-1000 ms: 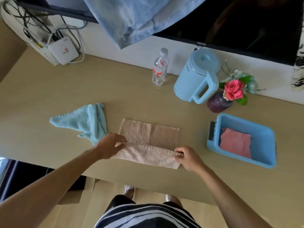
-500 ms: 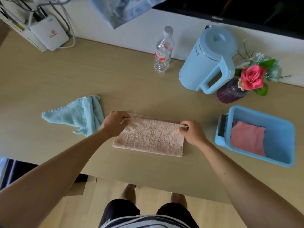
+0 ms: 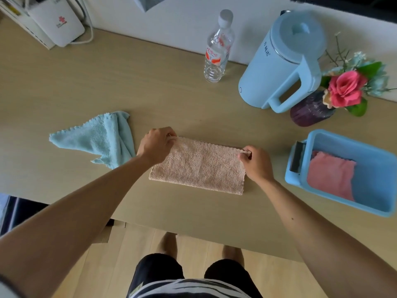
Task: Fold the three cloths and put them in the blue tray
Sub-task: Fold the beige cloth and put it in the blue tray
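Note:
A beige cloth (image 3: 198,166) lies folded in half on the wooden table (image 3: 107,82), its scalloped edges at the far side. My left hand (image 3: 156,145) pinches its far left corner. My right hand (image 3: 255,161) pinches its far right corner. A light blue cloth (image 3: 101,136) lies crumpled on the table to the left of my left hand. At the right stands the blue tray (image 3: 373,168), with a folded pink cloth (image 3: 329,175) inside its left half.
Along the back wall stand a clear water bottle (image 3: 217,50), a light blue kettle (image 3: 285,61) and a purple vase with a pink rose (image 3: 343,89). A white router box (image 3: 58,22) sits at the far left. The table's near edge runs just below the beige cloth.
Both hands carried the beige cloth's near edge up and over to its far edge, folding it in half. The hands now hold the far corners.

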Available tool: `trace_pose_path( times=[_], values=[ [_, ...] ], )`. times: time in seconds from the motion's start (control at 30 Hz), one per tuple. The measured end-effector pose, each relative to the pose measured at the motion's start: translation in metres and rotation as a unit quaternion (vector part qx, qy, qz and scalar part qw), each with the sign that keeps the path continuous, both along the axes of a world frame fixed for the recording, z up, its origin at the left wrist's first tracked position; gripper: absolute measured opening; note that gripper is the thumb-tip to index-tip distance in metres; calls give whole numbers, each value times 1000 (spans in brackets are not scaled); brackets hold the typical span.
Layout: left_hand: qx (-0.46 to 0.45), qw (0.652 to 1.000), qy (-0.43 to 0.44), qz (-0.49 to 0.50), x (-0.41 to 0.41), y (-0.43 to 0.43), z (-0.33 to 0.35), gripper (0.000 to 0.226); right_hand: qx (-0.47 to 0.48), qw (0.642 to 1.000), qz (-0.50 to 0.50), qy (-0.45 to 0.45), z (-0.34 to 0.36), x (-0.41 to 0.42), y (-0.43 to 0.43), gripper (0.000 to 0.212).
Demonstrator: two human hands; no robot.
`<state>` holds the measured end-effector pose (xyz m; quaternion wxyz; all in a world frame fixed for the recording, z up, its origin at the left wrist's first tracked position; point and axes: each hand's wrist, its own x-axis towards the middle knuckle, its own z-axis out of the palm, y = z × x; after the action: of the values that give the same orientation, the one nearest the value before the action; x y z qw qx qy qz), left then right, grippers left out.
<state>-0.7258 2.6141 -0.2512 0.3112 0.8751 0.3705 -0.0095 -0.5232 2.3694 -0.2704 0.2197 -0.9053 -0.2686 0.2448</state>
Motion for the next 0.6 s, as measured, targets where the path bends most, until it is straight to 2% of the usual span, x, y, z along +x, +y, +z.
trace_pose_path(
  times=[0.1, 0.17, 0.23, 0.3, 0.37, 0.43, 0.6],
  values=[
    [12, 1000, 0, 14, 3, -1, -2, 12, 3, 1000, -8, -13, -1, 0, -1, 13],
    [57, 998, -9, 16, 2, -2, -4, 23, 1, 998, -9, -64, 0, -4, -2, 8],
    [153, 988, -12, -6, -1, -11, -4, 36, -13, 984, 25, -175, 1, -9, -5, 27],
    [191, 980, -17, -59, -6, -32, -3, 35, 8, 969, 108, -224, 3, -17, -5, 33],
    [160, 979, 3, -123, -15, -61, -9, 31, 22, 958, 202, -203, 1, -26, -4, 35],
    [125, 983, 44, -129, -24, -85, -19, 40, 0, 953, 247, -174, -6, -34, -5, 42],
    [165, 971, 116, -130, -30, -99, -40, 69, -46, 953, 251, -162, -13, -40, -18, 52]
  ],
)
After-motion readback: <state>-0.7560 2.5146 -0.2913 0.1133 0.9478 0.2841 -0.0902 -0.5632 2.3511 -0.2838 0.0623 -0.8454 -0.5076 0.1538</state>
